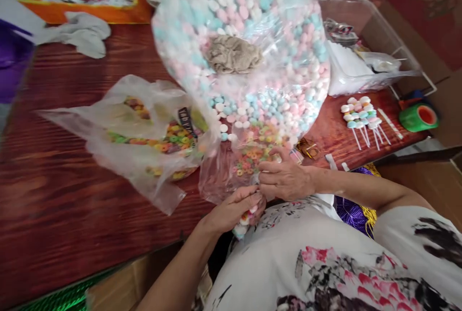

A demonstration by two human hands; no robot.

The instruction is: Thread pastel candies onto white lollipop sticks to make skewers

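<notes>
The left hand (236, 207) was closed around a small pastel bundle (247, 217), held low and close to the body, a position that probably steadied it within easy reach of the right hand (287, 176). The hands were together, their fingertips meeting at the upper end of the bundle. The right fingers were bent; whether they gripped anything could not be determined, since the hand masked its own fingertips.

A clear bag (216, 178) of coloured rings lay on the desk (54, 171) just beyond the hands, apparently placed there for a short reach. Farther beyond the hands lay a large bag (277, 41) of pastel pieces, with a brown cloth (233, 54) resting on top, perhaps to weigh down the film. A translucent bag (119, 157) containing more rings lay to the left of the hands, presumably to one side to leave working room.

To the right of the hands, loaded sticks (361, 113) were grouped with their stems towards the person, which would make the stems easy to grasp. A green tape roll (411, 119) lay beyond that group, farther right of the hands
</notes>
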